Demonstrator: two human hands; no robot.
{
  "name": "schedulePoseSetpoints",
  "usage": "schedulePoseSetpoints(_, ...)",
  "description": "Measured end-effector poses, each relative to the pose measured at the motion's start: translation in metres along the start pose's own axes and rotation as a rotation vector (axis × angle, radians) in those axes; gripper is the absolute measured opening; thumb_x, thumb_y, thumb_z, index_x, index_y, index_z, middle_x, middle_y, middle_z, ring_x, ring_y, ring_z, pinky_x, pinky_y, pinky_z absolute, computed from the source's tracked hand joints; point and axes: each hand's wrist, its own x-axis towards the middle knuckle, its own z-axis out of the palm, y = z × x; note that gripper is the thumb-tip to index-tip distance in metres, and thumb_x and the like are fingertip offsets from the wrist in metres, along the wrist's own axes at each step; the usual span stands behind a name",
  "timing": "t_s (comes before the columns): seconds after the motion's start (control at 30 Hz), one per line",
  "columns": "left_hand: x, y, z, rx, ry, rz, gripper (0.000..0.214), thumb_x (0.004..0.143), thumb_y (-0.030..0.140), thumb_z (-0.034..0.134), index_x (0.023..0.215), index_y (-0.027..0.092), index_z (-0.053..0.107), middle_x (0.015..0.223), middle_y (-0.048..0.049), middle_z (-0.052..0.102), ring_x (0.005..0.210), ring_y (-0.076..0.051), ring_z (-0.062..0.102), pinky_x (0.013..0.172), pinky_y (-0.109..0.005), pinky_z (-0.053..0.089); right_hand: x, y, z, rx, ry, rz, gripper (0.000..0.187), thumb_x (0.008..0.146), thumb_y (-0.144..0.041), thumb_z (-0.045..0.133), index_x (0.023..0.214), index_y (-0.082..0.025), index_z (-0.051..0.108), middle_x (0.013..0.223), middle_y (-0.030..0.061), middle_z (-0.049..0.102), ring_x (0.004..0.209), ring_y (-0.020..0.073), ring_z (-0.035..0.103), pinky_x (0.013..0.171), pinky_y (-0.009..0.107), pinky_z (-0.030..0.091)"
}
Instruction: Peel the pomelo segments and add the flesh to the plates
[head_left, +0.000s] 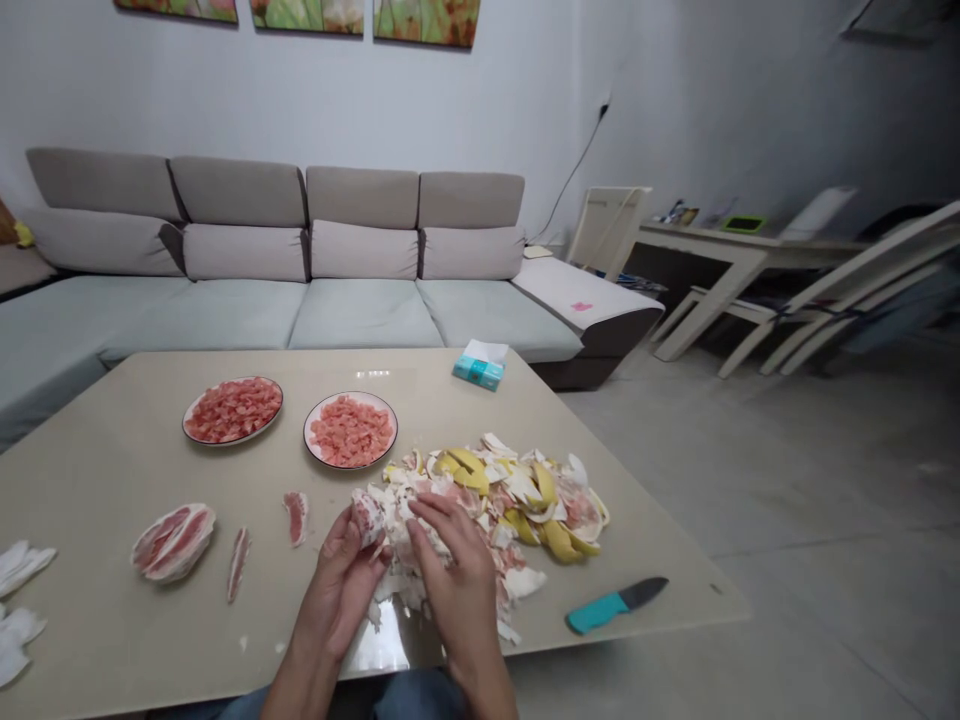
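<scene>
My left hand (pixel 339 575) is closed on a pomelo segment (pixel 367 516), pink with white membrane on it, held above the table at the near edge of a peel heap. Just to its right, my right hand (pixel 459 565) is open, fingers stretched out and apart over the white scraps, with nothing visible in it. The pomelo peel heap (pixel 525 490) mixes yellow rind, white pith and pinkish membrane. Left of my hands lie two loose pomelo segments, a short one (pixel 296 518) and a thin one (pixel 238 565). Beyond them rests a larger peeled pomelo chunk (pixel 174 543).
Two plates of pink pomelo pulp, a left plate (pixel 262 431) and a right plate (pixel 388 447), stand farther back. A turquoise-handled knife (pixel 600 612) lies at the table's (pixel 420 385) right front edge. A tissue pack (pixel 480 368) sits at the back; crumpled tissues (pixel 19 600) are far left.
</scene>
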Motion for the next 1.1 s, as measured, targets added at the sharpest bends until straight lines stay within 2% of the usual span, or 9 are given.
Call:
schedulePoseSetpoints(0.17,-0.002,-0.001,0.002,0.141,-0.057,0.037,0.027,0.071,0.018,0.078,0.096,0.017,0.066,0.093,-0.0040,0.068,0.088,-0.015,0.064,0.084,-0.028,0.051,-0.004,-0.024,0.002,0.129,-0.039,-0.022,0.012,0.086,-0.015,0.060,0.092,-0.022,0.069,0.090,0.0042,0.065,0.086,0.0178,0.062,0.077,0.028,0.051)
schedulePoseSetpoints(0.33,-0.006,0.003,0.002,0.310,-0.017,0.041,0.033,0.068,0.021,0.080,0.098,0.017,0.067,0.092,-0.0045,0.069,0.084,-0.016,0.065,0.079,-0.027,0.051,-0.004,-0.021,-0.002,0.171,-0.086,-0.031,0.013,0.088,-0.015,0.057,0.095,-0.022,0.065,0.093,0.0051,0.063,0.085,0.0174,0.061,0.072,0.027,0.051)
schedulePoseSetpoints(0.47,-0.007,0.008,-0.001,0.419,-0.004,0.074,0.032,0.069,0.026,0.080,0.098,0.018,0.069,0.090,-0.0042,0.069,0.083,-0.016,0.064,0.077,-0.025,0.050,-0.004,-0.020,-0.003,0.194,-0.176,-0.087,0.020,0.090,-0.012,0.051,0.100,-0.023,0.064,0.097,0.0056,0.060,0.092,0.0179,0.059,0.077,0.028,0.050)
schedulePoseSetpoints(0.6,-0.006,0.012,-0.002,0.507,-0.008,0.085,0.037,0.068,0.032,0.080,0.100,0.017,0.071,0.096,-0.0073,0.071,0.090,-0.020,0.064,0.083,-0.028,0.049,-0.003,-0.018,-0.001,0.168,-0.193,-0.120,0.017,0.091,-0.011,0.047,0.094,-0.022,0.061,0.092,0.0049,0.059,0.089,0.0175,0.058,0.077,0.028,0.047)
schedulePoseSetpoints(0.7,-0.006,0.011,0.002,0.550,-0.040,0.058,0.040,0.068,0.035,0.080,0.102,0.015,0.071,0.096,-0.0091,0.071,0.088,-0.021,0.064,0.081,-0.029,0.049,-0.004,-0.014,0.003,0.090,-0.180,-0.136,0.017,0.092,-0.011,0.043,0.086,-0.021,0.056,0.087,0.0047,0.057,0.082,0.0174,0.056,0.072,0.028,0.045)
schedulePoseSetpoints(0.8,-0.004,0.010,0.005,0.465,-0.051,0.018,0.036,0.069,0.032,0.080,0.099,0.014,0.072,0.091,-0.0087,0.070,0.081,-0.018,0.064,0.075,-0.026,0.051,-0.007,-0.013,0.008,0.017,-0.173,-0.157,0.017,0.092,-0.013,0.040,0.083,-0.020,0.053,0.082,0.0042,0.055,0.076,0.0175,0.055,0.067,0.028,0.043)
schedulePoseSetpoints(0.93,0.001,0.011,0.000,0.149,0.018,0.065,0.014,0.074,0.027,0.076,0.085,0.019,0.072,0.084,-0.0027,0.070,0.078,-0.014,0.064,0.072,-0.026,0.053,-0.009,-0.015,0.009,0.041,-0.174,-0.148,0.017,0.093,-0.015,0.039,0.082,-0.021,0.051,0.081,0.0033,0.055,0.074,0.0169,0.054,0.066,0.027,0.043)
schedulePoseSetpoints(1.0,0.003,0.013,-0.004,0.045,0.054,0.090,0.006,0.077,0.023,0.074,0.082,0.022,0.072,0.087,-0.0009,0.071,0.081,-0.014,0.065,0.076,-0.029,0.054,-0.007,-0.012,0.006,0.048,-0.120,-0.116,0.016,0.094,-0.016,0.040,0.084,-0.021,0.052,0.082,0.0035,0.057,0.078,0.0173,0.056,0.070,0.028,0.044)
schedulePoseSetpoints(1.1,0.004,0.014,-0.005,-0.034,0.066,0.053,0.012,0.083,0.015,0.066,0.089,0.024,0.072,0.099,-0.0028,0.073,0.092,-0.016,0.066,0.085,-0.036,0.053,-0.002,0.005,0.001,-0.043,0.007,-0.075,0.015,0.094,-0.017,0.042,0.095,-0.021,0.057,0.093,0.0063,0.061,0.091,0.0200,0.058,0.082,0.034,0.045)
